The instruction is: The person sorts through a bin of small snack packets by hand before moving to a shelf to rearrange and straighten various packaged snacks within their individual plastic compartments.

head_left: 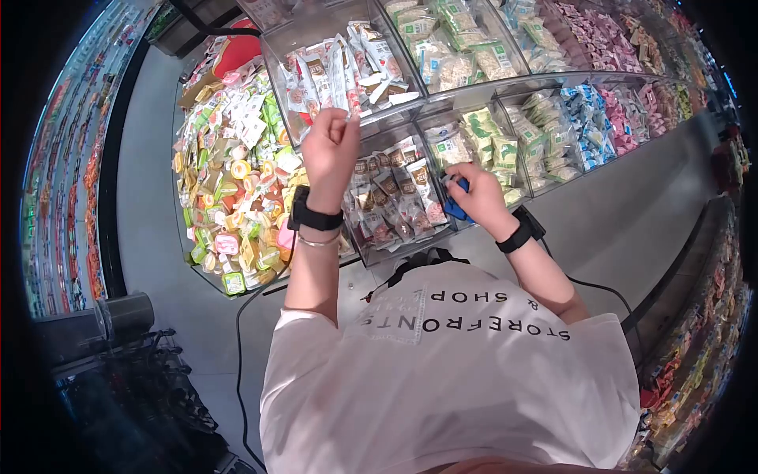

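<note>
My left hand (pixel 330 150) is raised at the front edge of an upper clear bin (pixel 276 63) of white and brown snack packets (pixel 320 79). Its fingers are curled in close to the thumb, and I cannot tell what, if anything, is between them. Lower and to the right, my right hand (pixel 478 197) is closed around a small blue object (pixel 456 201), partly covered by the fingers. That hand is over the divider between a bin of dark-brown and clear snack packets (pixel 387 189) and one of green and white packets (pixel 450 150).
A large heap of loose, colourful small packs (pixel 237 189) lies left of the bins. More bins with green, blue (pixel 584 118) and pink packets run to the right. Stocked shelves (pixel 71 166) stand at far left. A black cable (pixel 239 347) hangs beside my left arm.
</note>
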Tool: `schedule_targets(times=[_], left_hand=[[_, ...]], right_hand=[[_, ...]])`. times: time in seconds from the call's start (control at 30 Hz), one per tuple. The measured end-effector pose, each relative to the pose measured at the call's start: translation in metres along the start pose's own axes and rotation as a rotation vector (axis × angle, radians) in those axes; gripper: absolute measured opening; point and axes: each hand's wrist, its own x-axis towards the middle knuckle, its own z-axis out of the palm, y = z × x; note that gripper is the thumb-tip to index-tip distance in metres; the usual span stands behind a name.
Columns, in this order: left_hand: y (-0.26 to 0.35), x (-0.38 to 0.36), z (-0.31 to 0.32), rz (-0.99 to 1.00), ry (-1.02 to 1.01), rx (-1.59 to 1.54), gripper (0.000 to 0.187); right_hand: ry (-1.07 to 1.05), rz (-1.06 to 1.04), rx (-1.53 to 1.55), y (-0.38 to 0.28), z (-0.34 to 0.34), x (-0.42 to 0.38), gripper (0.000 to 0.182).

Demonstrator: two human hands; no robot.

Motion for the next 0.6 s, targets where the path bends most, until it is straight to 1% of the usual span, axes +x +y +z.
schedule_targets(times=[0.03, 0.07, 0.1, 0.13, 0.17, 0.2, 0.27, 0.3, 0.37, 0.4, 0.43, 0.47, 0.5, 0.53, 0.6], left_hand=[[0.005, 0.022, -0.011, 0.027, 0.049, 0.235, 0.021], [0.010, 0.040, -0.017, 0.113, 0.061, 0.451, 0.026], [0.003, 0.064, -0.020, 0.057, 0.038, 0.601, 0.037], [-0.002, 0.081, -0.014, 0.064, 0.036, 0.603, 0.037], [-0.006, 0.096, -0.007, 0.046, 0.002, 0.799, 0.042], [-0.006, 0.104, -0.003, 0.026, -0.026, 0.994, 0.048], [0.003, 0.107, 0.011, -0.130, -0.172, 1.122, 0.053], [-0.008, 0.112, 0.011, -0.143, -0.196, 1.137, 0.053], [-0.015, 0.115, 0.009, -0.155, -0.220, 1.156, 0.049], [-0.019, 0.117, 0.006, -0.165, -0.236, 1.160, 0.047], [-0.025, 0.119, 0.002, -0.160, -0.237, 1.166, 0.047], [-0.032, 0.122, -0.004, -0.172, -0.224, 1.076, 0.044], [-0.035, 0.124, -0.008, -0.183, -0.210, 0.986, 0.042], [-0.038, 0.126, -0.011, -0.179, -0.211, 0.990, 0.042], [-0.036, 0.124, -0.017, -0.155, -0.105, 0.707, 0.036]], right_hand=[[0.048, -0.092, -0.014, -0.012, -0.006, 0.012, 0.020], [0.097, -0.181, -0.028, -0.024, -0.010, 0.024, 0.020], [0.105, -0.182, -0.023, -0.036, -0.014, 0.036, 0.020], [0.159, -0.273, -0.058, -0.049, -0.017, 0.049, 0.018], [0.212, -0.366, -0.094, -0.059, -0.017, 0.061, 0.016], [0.215, -0.376, -0.093, -0.067, -0.016, 0.073, 0.016], [0.237, -0.488, -0.269, -0.083, -0.014, 0.099, 0.015], [0.243, -0.500, -0.267, -0.089, -0.012, 0.112, 0.015], [0.194, -0.596, -0.493, -0.094, -0.005, 0.133, 0.010], [0.201, -0.596, -0.488, -0.097, -0.004, 0.141, 0.010], [0.170, -0.647, -0.541, -0.098, -0.002, 0.148, 0.013], [0.136, -0.695, -0.594, -0.099, 0.000, 0.153, 0.016], [0.115, -0.690, -0.650, -0.097, 0.003, 0.158, 0.014], [0.120, -0.689, -0.647, -0.095, 0.004, 0.163, 0.014], [0.090, -0.734, -0.709, -0.092, 0.010, 0.172, 0.011]])
